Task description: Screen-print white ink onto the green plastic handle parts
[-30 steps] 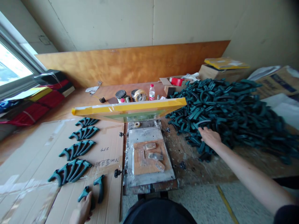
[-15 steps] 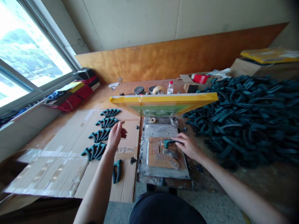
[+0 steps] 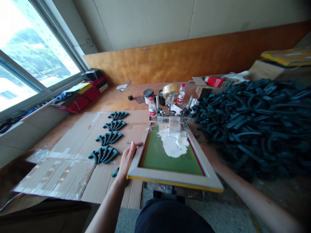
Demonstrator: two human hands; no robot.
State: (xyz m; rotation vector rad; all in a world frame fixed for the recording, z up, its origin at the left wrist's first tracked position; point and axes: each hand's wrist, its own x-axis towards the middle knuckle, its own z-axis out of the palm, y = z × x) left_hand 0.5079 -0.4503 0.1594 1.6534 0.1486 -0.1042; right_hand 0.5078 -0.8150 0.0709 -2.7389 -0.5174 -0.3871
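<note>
A screen-printing frame (image 3: pixel 167 178) with a green mesh fills the middle of the head view, tilted down towards me. White ink (image 3: pixel 173 147) is spread over the upper mesh, and a squeegee (image 3: pixel 174 126) stands in it. My left hand (image 3: pixel 128 157) is at the frame's left edge, fingers closed against it. My right hand (image 3: pixel 213 160) is blurred and largely hidden behind the frame's right side; its fingers do not show. Left of my left hand, dark green curved handles (image 3: pixel 104 154) lie in rows on flattened cardboard (image 3: pixel 65 155). One more handle (image 3: pixel 115 172) is partly covered by my left wrist.
A large heap of dark green handles (image 3: pixel 255 129) covers the bench at right. Behind the frame stand small bottles (image 3: pixel 152 108), an ink can (image 3: pixel 148 94) and a tape roll (image 3: pixel 170 90). Cardboard boxes (image 3: pixel 274 69) stand at the back right.
The frame has swung down from its raised position, covering the print base and the handle on it. My left hand has moved onto the frame's edge; my right hand has moved right, off that handle.
</note>
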